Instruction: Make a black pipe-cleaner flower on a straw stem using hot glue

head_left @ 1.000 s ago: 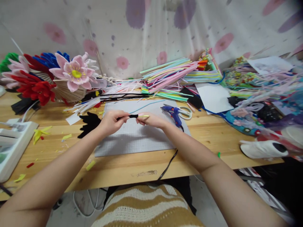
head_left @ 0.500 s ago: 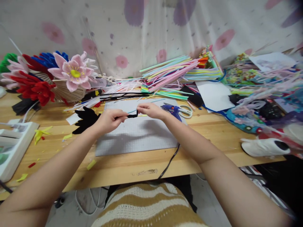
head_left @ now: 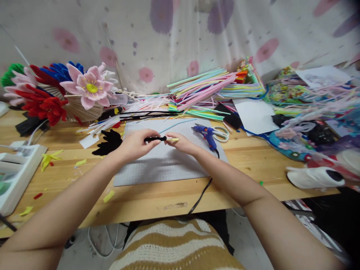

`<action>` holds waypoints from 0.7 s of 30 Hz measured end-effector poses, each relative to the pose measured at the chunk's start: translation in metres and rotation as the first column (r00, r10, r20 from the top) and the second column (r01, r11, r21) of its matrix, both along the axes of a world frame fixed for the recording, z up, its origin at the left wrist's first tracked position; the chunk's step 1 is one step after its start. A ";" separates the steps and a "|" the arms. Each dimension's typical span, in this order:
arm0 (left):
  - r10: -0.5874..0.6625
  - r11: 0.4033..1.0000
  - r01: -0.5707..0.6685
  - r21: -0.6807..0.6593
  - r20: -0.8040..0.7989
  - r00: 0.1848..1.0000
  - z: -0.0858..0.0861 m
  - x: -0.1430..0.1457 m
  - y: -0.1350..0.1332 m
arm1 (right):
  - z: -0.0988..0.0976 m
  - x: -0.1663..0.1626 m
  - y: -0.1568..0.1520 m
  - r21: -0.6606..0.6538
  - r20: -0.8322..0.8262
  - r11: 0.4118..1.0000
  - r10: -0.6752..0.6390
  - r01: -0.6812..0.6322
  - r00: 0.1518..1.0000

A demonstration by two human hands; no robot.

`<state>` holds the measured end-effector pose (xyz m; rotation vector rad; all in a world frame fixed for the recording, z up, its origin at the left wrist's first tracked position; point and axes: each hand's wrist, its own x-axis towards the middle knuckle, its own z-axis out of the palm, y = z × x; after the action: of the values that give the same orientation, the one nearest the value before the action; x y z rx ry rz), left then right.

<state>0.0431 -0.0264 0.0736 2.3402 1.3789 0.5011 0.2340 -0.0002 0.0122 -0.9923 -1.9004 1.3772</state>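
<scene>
My left hand (head_left: 141, 144) is closed around a black fuzzy pipe cleaner (head_left: 153, 139), whose rounded, bent end sticks out past the fingertips. My right hand (head_left: 179, 143) meets it there in a pinch, and a pale yellow strip (head_left: 173, 140) lies across its fingers. Both hands are above a grey cutting mat (head_left: 163, 170). Just behind them a thin light-blue stick (head_left: 178, 123) lies on the mat. Left of my left hand rests a black fuzzy petalled piece (head_left: 108, 143). A blue glue gun (head_left: 204, 132) and white-handled scissors (head_left: 221, 134) lie to the right.
Fuzzy flowers (head_left: 91, 87) stand at the back left, above a white power strip (head_left: 21, 168). Bundles of coloured pipe cleaners (head_left: 205, 88) line the back. A white shoe-like object (head_left: 315, 176) sits at the right edge. A black cord (head_left: 201, 195) hangs over the front edge.
My left hand has shifted right and the black pipe cleaner's upturned end is now lower, close to my right fingers. My right hand has come down slightly; the pale yellow strip now shows across its fingers.
</scene>
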 end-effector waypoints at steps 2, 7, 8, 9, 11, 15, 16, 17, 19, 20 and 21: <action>-0.031 0.999 0.031 0.017 -0.004 1.000 0.000 0.007 -0.001 | 0.000 0.003 0.004 0.026 -0.007 0.999 0.025 -0.025 1.000; -0.028 0.998 0.028 -0.062 -0.004 1.000 -0.007 0.015 -0.002 | 0.007 0.015 0.018 -0.005 -0.034 0.996 0.090 -0.091 0.995; -0.015 0.997 0.015 -0.075 -0.007 1.000 -0.007 0.016 -0.002 | 0.011 0.019 0.021 0.000 -0.005 0.996 0.092 -0.092 0.996; 0.007 0.996 -0.008 -0.084 -0.011 1.000 -0.008 0.018 -0.003 | 0.016 0.024 0.024 0.021 0.031 0.996 0.091 -0.091 0.995; 0.082 0.991 -0.086 -0.098 -0.037 0.996 -0.007 0.021 -0.002 | 0.030 0.034 0.026 0.122 0.115 0.989 0.073 -0.087 0.991; 0.203 0.976 -0.211 -0.057 -0.122 0.971 -0.005 0.028 0.000 | 0.055 0.039 0.011 0.381 0.349 0.909 0.032 -0.172 0.937; 0.205 0.977 -0.212 -0.031 -0.143 0.968 -0.005 0.030 0.001 | 0.058 0.037 0.004 0.413 0.411 0.884 0.034 -0.220 0.911; 0.201 0.979 -0.204 -0.002 -0.167 0.965 -0.005 0.032 0.002 | 0.060 0.034 -0.003 0.432 0.465 0.861 0.043 -0.269 0.884; 0.181 0.983 -0.174 0.053 -0.233 0.955 -0.008 0.033 0.002 | 0.061 0.029 -0.014 0.456 0.531 0.827 0.044 -0.329 0.846; 0.169 0.985 -0.154 0.073 -0.270 0.948 -0.009 0.033 0.001 | 0.062 0.027 -0.016 0.472 0.543 0.817 0.027 -0.332 0.839; 0.155 0.987 -0.134 0.088 -0.301 0.941 -0.011 0.033 0.000 | 0.063 0.025 -0.016 0.490 0.542 0.810 0.006 -0.322 0.840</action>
<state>0.0759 -0.0262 0.0630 2.4600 1.7077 0.2298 0.2594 -0.0158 0.0747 -0.9489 -2.6450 0.5438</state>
